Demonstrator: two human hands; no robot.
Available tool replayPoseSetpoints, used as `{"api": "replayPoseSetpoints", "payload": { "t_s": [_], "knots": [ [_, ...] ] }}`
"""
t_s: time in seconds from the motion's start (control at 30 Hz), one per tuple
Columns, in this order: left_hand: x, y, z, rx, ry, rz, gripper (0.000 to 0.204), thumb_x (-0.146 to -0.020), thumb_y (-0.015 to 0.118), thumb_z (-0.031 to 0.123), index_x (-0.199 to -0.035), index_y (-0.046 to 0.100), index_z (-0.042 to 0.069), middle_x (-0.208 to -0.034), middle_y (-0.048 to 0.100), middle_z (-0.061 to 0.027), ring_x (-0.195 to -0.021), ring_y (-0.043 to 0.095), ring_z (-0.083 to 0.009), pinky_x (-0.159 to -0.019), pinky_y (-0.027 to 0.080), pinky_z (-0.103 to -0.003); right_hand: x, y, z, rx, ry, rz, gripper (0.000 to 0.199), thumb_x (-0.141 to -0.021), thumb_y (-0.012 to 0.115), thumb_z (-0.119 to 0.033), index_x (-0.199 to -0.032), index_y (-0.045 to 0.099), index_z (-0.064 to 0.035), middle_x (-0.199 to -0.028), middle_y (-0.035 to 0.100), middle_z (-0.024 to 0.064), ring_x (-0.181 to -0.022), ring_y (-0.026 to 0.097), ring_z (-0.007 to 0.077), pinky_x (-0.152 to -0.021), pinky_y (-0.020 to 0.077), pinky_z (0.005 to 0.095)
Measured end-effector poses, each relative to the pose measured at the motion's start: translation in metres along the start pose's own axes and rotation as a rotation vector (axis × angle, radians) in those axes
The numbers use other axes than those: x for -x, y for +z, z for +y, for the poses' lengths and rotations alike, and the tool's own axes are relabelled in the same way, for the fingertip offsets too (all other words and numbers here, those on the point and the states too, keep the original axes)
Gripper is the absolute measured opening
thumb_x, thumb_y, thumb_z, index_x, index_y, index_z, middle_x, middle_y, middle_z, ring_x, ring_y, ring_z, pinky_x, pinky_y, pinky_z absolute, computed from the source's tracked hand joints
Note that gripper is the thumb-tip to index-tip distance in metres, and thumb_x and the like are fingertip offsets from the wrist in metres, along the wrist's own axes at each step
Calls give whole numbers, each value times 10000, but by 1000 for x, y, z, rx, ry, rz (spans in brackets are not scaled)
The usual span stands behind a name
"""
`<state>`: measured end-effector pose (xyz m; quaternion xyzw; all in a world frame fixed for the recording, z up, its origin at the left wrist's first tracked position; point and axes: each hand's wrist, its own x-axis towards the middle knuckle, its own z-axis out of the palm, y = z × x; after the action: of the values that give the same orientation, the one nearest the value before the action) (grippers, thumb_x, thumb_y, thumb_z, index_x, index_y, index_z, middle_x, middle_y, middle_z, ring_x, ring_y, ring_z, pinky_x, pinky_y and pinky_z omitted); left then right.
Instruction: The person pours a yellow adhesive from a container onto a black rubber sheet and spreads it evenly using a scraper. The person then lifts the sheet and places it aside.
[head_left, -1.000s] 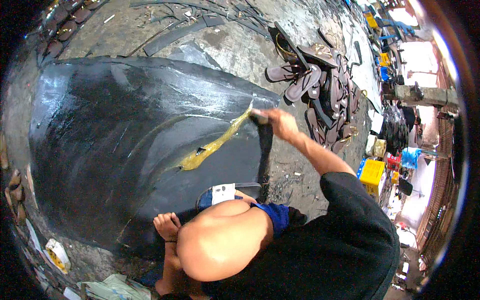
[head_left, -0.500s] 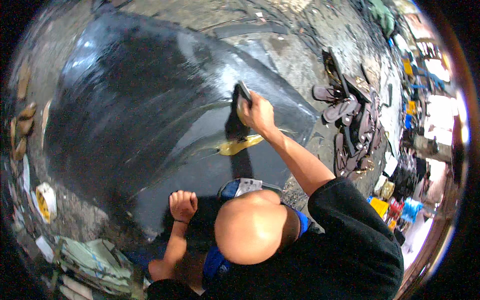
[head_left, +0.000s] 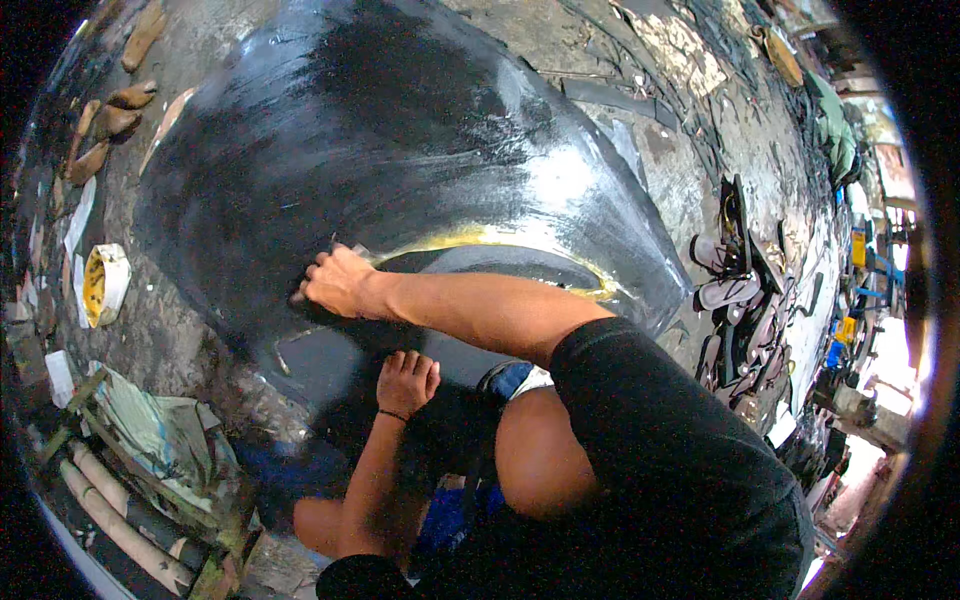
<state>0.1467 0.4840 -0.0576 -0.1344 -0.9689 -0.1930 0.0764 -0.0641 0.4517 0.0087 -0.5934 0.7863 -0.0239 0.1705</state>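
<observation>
A large black sheet (head_left: 400, 120) lies spread on the ground before me, its surface shiny and streaked. My right hand (head_left: 342, 283) reaches across to the sheet's left-middle part, fingers closed round a dark flat spreader that the hand mostly hides. A curved line of yellowish glue (head_left: 470, 238) runs from near that hand toward the right, arching over a duller grey patch. Close to my body, my left hand (head_left: 408, 380) is curled with its fingers folded in, low over the sheet's near part. Nothing shows in it.
Several sandals (head_left: 728, 290) lie heaped on the right. Wooden shoe lasts (head_left: 118, 118) are at the far left, above a white container (head_left: 106, 285) with yellow inside. A greenish sack (head_left: 165, 435) sits at the lower left by wooden poles (head_left: 130, 525). Dark scraps (head_left: 620, 98) lie beyond the sheet.
My right hand has swept the spreader from the sheet's right side to the left. The yellow glue has changed from a short puddle into a long curved line. The view has shifted.
</observation>
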Motion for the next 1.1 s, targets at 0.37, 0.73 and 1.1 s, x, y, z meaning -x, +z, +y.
{"api": "replayPoseSetpoints", "payload": {
  "t_s": [0.37,0.73,1.1],
  "knots": [
    [-8,-16,4,38,-21,-9,222,-886,604,243,-731,524,106,-737,480,-68,-705,499,-262,-668,424,-387,333,13,182,-78,35,-109,446,-836,513,-76,-1173,688,-309,-1056,711,42,-931,675,272,-797,534,432],
    [2,-27,28,251,-551,266,117,-881,635,169,-811,592,85,-823,606,-55,-790,573,-268,-744,448,-392,307,53,76,-331,914,396,313,-937,569,-241,-1119,519,9,-1034,574,254,-850,615,478,-728,519,529],
    [122,-9,110,58,-1811,388,630,-918,632,323,-1401,410,-15,-1376,435,-223,-1306,399,-382,-1103,302,-470,21,28,-52,-385,262,189,484,-906,547,-119,-1346,388,4,-1114,504,247,-983,589,461,-804,533,528]
  ]
}}
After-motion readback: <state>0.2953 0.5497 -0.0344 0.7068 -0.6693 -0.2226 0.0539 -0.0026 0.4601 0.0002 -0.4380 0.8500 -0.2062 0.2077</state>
